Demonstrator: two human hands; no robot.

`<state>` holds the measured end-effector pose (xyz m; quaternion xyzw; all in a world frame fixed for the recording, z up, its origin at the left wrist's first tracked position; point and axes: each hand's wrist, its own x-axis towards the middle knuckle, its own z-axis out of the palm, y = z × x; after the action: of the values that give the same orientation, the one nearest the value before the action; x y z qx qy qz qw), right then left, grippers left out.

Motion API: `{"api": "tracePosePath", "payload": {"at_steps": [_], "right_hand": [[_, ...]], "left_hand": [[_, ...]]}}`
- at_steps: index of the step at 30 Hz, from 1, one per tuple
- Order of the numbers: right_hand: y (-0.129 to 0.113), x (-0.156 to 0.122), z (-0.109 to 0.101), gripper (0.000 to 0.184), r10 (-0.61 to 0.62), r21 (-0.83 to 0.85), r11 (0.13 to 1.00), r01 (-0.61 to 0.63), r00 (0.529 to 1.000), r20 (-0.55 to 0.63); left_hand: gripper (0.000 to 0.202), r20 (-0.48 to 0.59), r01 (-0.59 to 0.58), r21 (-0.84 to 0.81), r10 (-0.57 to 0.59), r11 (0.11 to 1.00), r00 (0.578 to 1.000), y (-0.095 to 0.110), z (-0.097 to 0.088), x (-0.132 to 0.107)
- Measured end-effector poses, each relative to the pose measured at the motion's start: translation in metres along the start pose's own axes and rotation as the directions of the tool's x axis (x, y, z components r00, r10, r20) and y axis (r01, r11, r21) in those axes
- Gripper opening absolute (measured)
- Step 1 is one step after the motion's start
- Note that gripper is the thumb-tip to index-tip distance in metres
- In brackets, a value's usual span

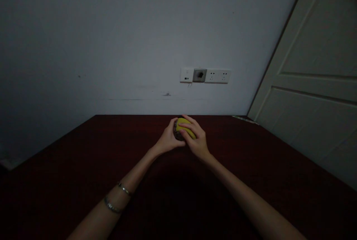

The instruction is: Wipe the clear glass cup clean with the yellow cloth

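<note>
Over the dark red table (117, 158), both hands meet around a rounded, dark, speckled object (177, 135) whose kind I cannot make out. My left hand (169, 138) is wrapped round its left and lower side. A smooth yellow piece (182, 122), perhaps a cloth or sponge, lies against the object's upper right side. The fingers of my right hand (197, 138) curl over this yellow piece and press it to the speckled object. Much of both things is hidden by the fingers.
Behind the table stands a pale wall (125, 46) with a row of sockets (217, 76) and a grey switch plate (199, 75). A white panelled door (312, 84) rises at the right. A thin printed strip (245, 119) lies at the table's far right edge.
</note>
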<state>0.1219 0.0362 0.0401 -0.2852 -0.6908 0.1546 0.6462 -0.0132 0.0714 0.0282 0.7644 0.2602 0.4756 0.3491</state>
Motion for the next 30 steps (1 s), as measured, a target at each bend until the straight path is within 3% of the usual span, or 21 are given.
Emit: {"api": "tracePosePath", "payload": {"at_steps": [4,7,9,12,17,20,25,30], "right_hand": [[0.006,0.010,-0.002,0.018,0.155,0.083,0.985,-0.149,0.985,-0.069],[0.012,0.016,-0.003,0.026,0.334,0.225,0.926,-0.302,0.935,-0.120],[0.011,0.016,-0.002,0.028,0.378,0.290,0.900,-0.326,0.915,-0.145],[0.003,0.011,0.001,0.025,0.284,0.246,0.939,-0.241,0.946,-0.155],[-0.008,-0.002,0.003,0.019,0.008,0.032,0.999,-0.006,0.999,-0.052],[-0.007,-0.003,0.002,0.021,-0.025,-0.002,1.000,0.025,1.000,-0.013],[-0.007,0.010,0.000,0.021,0.168,0.146,0.977,-0.154,0.981,-0.094],[-0.007,0.022,-0.002,0.031,0.402,0.263,0.889,-0.375,0.914,-0.057]], "left_hand": [[0.078,-0.026,-0.062,0.114,0.065,0.992,0.998,0.005,0.002,0.000],[0.078,-0.042,-0.085,0.203,0.095,0.976,0.995,0.008,0.002,0.000],[0.078,-0.042,-0.088,0.227,0.100,0.970,0.994,0.010,0.001,0.000],[0.076,-0.050,-0.074,0.182,0.084,0.981,0.995,0.013,0.000,0.000],[0.076,-0.037,-0.035,0.127,0.040,0.991,0.998,0.014,-0.005,0.001],[0.077,-0.051,-0.040,0.162,0.049,0.986,0.997,0.013,-0.007,0.001],[0.076,-0.088,-0.144,0.284,0.176,0.948,0.980,0.013,-0.005,0.001],[0.077,-0.093,-0.169,0.351,0.214,0.921,0.972,0.015,-0.003,0.001]]}}
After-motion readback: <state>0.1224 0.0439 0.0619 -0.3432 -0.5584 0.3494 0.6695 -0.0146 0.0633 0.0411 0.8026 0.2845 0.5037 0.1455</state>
